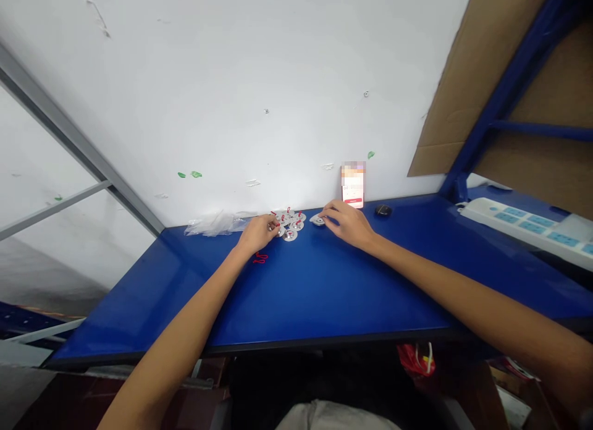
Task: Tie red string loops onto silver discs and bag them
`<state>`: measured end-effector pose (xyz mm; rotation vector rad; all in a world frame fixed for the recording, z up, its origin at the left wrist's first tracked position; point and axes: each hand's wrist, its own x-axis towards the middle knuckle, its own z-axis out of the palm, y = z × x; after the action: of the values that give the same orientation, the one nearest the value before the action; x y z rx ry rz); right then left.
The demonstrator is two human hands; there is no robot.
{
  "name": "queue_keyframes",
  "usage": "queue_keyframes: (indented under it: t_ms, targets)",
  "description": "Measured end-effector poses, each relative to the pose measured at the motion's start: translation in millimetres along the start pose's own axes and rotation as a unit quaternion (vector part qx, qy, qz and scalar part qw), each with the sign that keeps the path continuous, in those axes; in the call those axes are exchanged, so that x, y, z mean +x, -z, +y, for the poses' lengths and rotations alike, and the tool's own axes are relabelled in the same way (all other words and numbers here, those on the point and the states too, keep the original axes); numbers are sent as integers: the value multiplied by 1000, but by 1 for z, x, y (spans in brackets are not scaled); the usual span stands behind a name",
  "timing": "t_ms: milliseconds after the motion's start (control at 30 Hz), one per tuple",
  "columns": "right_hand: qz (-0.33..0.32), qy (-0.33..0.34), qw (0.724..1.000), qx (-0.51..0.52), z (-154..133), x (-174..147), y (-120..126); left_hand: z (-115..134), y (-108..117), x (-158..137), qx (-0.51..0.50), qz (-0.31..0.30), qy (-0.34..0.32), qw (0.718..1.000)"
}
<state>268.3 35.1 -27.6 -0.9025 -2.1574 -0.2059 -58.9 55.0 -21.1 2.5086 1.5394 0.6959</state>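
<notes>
My left hand [259, 232] is at the left side of a pile of round silvery discs [290, 235], several with small red loops on them. Its fingers are closed together at a disc near the pile's edge; what exactly they pinch is partly hidden. To the right of the pile, my right hand [347, 223] has its thumb and fingertips on a separate round silvery disc [318, 220] at the table surface. Loose red cord loops [260, 257] lie on the blue table just below my left hand.
Clear plastic bags [215, 223] lie at the left along the wall. A lit phone [353, 186] leans on the wall behind my right hand, with a small black object [383, 210] beside it. A white power strip [532, 223] runs along the right of the blue table [324, 294].
</notes>
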Motion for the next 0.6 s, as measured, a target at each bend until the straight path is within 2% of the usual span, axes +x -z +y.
queue_keyframes:
  t_ms: [200, 333, 400, 467, 533, 600]
  targets:
    - [-17, -9, 1000, 24, -7, 1, 3, 5, 4, -3, 53, -10, 6, 999]
    - [0, -17, 998, 57, -11, 0, 3, 13, 14, -6, 22, 40, -4, 999]
    - [10, -23, 997, 69, -14, -1, 2, 23, 19, -8, -23, 77, -3, 997]
    - [16, -26, 997, 74, -16, -3, 0, 37, 20, -11, -97, 79, -3, 992]
    - [17, -21, 996, 84, -18, -5, -2, 51, 16, -13, -192, 38, 1, 981]
    - [5, -5, 995, 102, -22, -8, -4, 62, 5, -14, -288, -19, 16, 957]
